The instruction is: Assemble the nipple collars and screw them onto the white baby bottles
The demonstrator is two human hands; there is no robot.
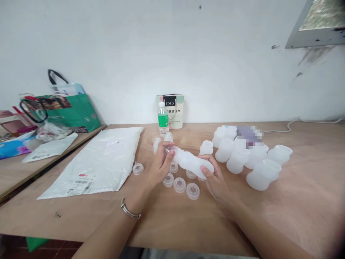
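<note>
A frosted white baby bottle (pixel 192 163) lies tilted between my two hands above the table. My right hand (pixel 211 174) is wrapped round its base end. At the neck end, my left hand (pixel 161 162) grips a clear cap (pixel 169 146) that meets the bottle's collar. Below them, several translucent nipple rings (pixel 179 184) lie on the table, one (pixel 138 168) apart on the left. Two clear caps (pixel 168 137) stand behind my left hand. Several open frosted bottles (pixel 260 176) stand to the right, with one bottle (pixel 206 147) just behind my right hand.
A white plastic mailer (pixel 107 158) lies left on the table (pixel 167 223). A water bottle (pixel 163 120) and a paper bag (pixel 176 115) stand by the wall. Green bags (pixel 81 111) crowd the left side table. A white cable (pixel 289 126) runs at the back right.
</note>
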